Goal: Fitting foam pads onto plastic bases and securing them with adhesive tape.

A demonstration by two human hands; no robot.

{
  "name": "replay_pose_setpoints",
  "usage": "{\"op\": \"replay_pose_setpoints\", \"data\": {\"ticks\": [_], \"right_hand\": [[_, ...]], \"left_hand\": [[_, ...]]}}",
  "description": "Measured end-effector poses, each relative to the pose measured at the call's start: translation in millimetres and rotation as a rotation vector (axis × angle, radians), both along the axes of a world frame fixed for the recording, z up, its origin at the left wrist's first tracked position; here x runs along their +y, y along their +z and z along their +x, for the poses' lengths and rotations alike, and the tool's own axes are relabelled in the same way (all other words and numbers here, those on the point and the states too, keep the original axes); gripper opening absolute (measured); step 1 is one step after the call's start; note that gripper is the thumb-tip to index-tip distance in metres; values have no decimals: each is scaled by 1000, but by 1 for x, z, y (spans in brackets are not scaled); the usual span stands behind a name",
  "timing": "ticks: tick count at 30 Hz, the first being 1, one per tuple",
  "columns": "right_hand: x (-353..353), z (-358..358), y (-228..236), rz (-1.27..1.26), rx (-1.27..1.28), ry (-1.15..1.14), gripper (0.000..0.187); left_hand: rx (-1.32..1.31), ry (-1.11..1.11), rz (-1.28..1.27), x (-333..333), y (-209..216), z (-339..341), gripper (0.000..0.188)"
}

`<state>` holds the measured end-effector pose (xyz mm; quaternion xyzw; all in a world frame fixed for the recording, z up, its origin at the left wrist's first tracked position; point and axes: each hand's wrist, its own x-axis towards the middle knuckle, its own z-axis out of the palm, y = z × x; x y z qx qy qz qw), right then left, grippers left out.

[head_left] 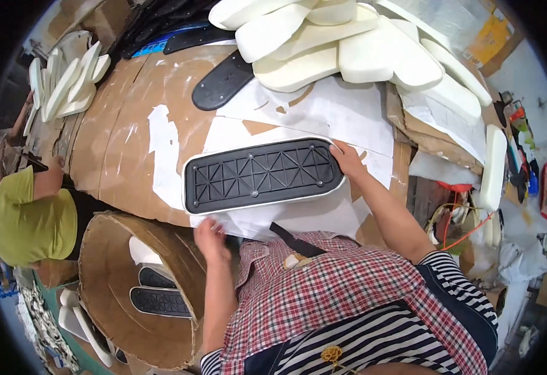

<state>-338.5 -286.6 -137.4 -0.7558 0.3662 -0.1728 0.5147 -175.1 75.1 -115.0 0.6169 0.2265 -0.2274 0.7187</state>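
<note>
A long armrest pad (263,175) with a white rim and a black ribbed plastic underside faces up over the table in front of me. Small screw heads or holes dot the ribs. My right hand (348,160) grips its right end, thumb on the upper face and the other fingers mostly hidden beneath. Just below the pad's near left corner is my left hand (211,240); its fingers are smeared by motion, and nothing plainly shows in them. A flat black plate (222,81) lies beyond the pad, beside white foam pads (305,59).
Brown cardboard (120,140) and white paper (314,106) cover the table. At lower left stands a large cardboard drum (101,262) holding pads with black undersides. More white pads (67,81) are stacked at far left. A person in a yellow-green shirt (33,219) works on that side.
</note>
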Motion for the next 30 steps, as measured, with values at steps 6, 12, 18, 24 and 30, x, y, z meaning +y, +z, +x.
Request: {"op": "replay_pose_setpoints", "data": {"ticks": [6, 12, 18, 24, 30], "right_hand": [[21, 12, 10, -33, -96, -7, 34], [71, 55, 77, 487, -173, 146, 43], [37, 111, 75, 691, -177, 71, 36], [-51, 154, 26, 1010, -475, -341, 27], [-76, 208, 12, 1006, -492, -404, 29]], "left_hand": [[366, -116, -595, -60, -27, -17, 36], [76, 245, -688, -11, 18, 17, 27], [-375, 787, -818, 144, 29, 54, 46], [-298, 1120, -864, 181, 48, 66, 69], [3, 460, -652, 84, -1, 134, 29]]}}
